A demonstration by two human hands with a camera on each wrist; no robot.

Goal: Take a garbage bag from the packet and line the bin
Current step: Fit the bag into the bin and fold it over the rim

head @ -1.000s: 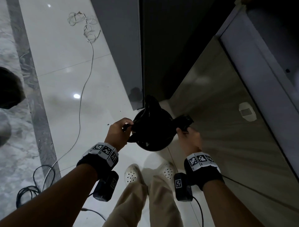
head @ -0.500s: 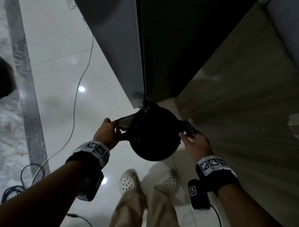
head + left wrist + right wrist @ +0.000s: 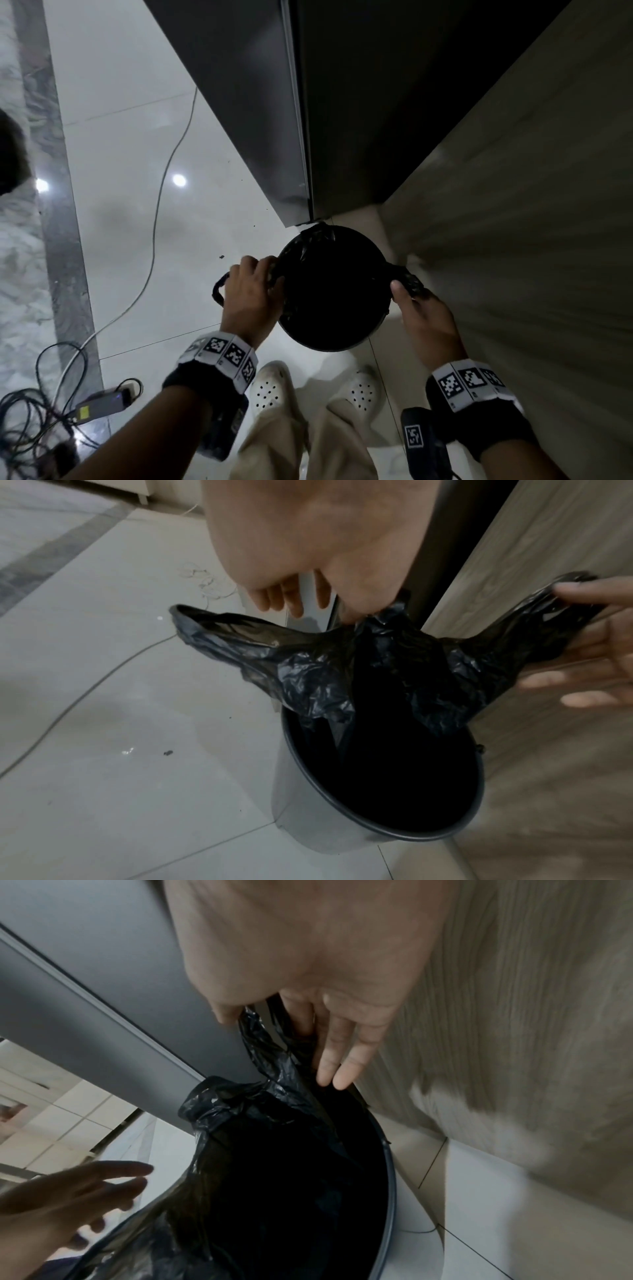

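1. Though no brand name or readable writing shows anywhere, the bands on both wrists carry black-and-white square code markers (image 3: 226, 353), and another sits on the small black box (image 3: 416, 437) below the right wrist.
2. Underfoot is a glossy pale tile floor (image 3: 130, 144) with a grey marbled strip along the left; a white cable (image 3: 161, 195) runs across it, and a tangle of black cords with a power adapter (image 3: 99, 407) lies at the lower left.
3. A dark grey cabinet panel (image 3: 246, 102) stands ahead, and a wood-grain wall (image 3: 513, 240) rises on the right.
4. The round grey bin (image 3: 308, 829) stands on the floor in the corner where panel and wall meet, just in front of the person's white clogs (image 3: 270, 387).
5. The black garbage bag (image 3: 318, 674) hangs down inside the bin, its top still above the rim, with two handle loops spread out to either side.
6. The left hand (image 3: 250, 294) pinches the bag's left edge between thumb and forefinger, the other fingers loosely extended; the left loop sticks out free beyond it.
7. The right hand (image 3: 423, 315) pinches the right loop under its thumb, the remaining fingers (image 3: 334, 1056) straight and pointing down beside the bin's rim.
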